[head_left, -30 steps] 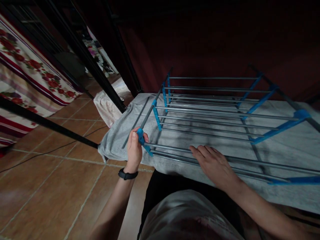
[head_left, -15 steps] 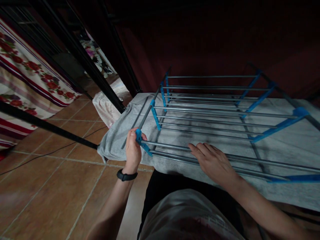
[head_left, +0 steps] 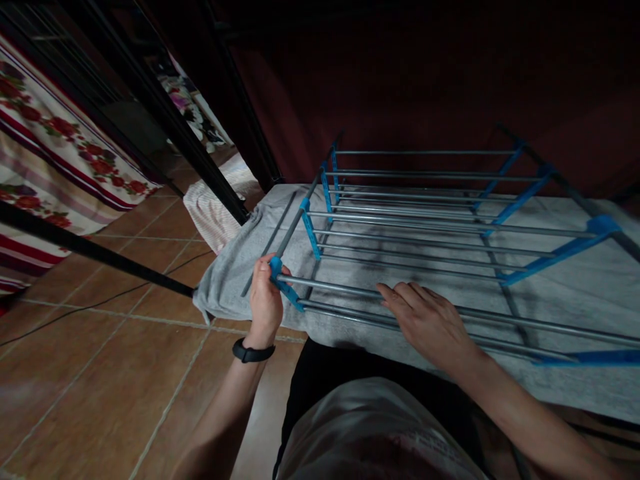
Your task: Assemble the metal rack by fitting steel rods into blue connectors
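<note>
A rack of grey metal tubes with blue plastic connectors [head_left: 313, 230] lies on a grey cloth [head_left: 360, 267]. My left hand [head_left: 265, 293], a black band on its wrist, is closed around the blue connector [head_left: 276, 269] at the rack's near left corner. The front metal tube [head_left: 335, 287] runs from that connector to the right. My right hand [head_left: 425, 317] rests over this tube near its middle, fingers curled over it and the thumb side toward the left. Its palm side is hidden. A loose dark tube [head_left: 270, 243] lies on the cloth left of the rack.
Black metal posts [head_left: 105, 250] cross the left side. Beyond them hangs a floral striped curtain [head_left: 65, 153]. A dark cable [head_left: 115, 301] lies on the tiled floor [head_left: 90, 373]. Behind the rack stands a dark red panel [head_left: 425, 80]. A striped cloth [head_left: 215, 213] sits at the back left.
Almost nothing differs. The connector at the left hand looks slightly turned, and the left end of the front tube sits a little higher. Both hands keep their places.
</note>
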{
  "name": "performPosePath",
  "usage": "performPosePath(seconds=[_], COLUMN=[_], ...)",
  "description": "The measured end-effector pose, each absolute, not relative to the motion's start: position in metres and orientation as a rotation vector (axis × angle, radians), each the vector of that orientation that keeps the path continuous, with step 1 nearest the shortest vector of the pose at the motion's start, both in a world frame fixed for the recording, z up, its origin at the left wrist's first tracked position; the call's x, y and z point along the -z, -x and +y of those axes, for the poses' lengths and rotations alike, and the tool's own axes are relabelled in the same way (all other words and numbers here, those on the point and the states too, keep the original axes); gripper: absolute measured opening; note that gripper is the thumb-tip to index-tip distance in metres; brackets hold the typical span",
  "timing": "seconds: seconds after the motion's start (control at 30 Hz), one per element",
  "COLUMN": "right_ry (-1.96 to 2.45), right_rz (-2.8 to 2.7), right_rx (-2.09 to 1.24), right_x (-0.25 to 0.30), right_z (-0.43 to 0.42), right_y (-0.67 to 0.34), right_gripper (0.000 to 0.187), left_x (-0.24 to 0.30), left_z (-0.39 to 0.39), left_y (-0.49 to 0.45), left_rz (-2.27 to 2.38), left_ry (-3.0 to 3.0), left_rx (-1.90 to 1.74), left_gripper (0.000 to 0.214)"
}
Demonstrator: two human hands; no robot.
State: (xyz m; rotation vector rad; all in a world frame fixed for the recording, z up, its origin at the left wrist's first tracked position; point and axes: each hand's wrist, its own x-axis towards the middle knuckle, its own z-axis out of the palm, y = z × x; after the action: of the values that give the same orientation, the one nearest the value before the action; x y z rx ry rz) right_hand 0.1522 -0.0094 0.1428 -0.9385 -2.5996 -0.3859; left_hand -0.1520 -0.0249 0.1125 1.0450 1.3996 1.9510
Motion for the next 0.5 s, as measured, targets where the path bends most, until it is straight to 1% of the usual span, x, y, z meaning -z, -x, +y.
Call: performPosePath(seconds=[0.5], right_ry=[0.919], right_rz=[-2.562], right_rx=[0.427], right_x=[-0.1407], right_z=[-0.0082], right_y=[-0.1544], right_gripper=[0.033], left_x=[-0.1162], left_z=[-0.025], left_y=[0.1506], left_rz=[1.42], left_ry=[-1.037], left_rx=[-1.95], left_gripper=[0.04])
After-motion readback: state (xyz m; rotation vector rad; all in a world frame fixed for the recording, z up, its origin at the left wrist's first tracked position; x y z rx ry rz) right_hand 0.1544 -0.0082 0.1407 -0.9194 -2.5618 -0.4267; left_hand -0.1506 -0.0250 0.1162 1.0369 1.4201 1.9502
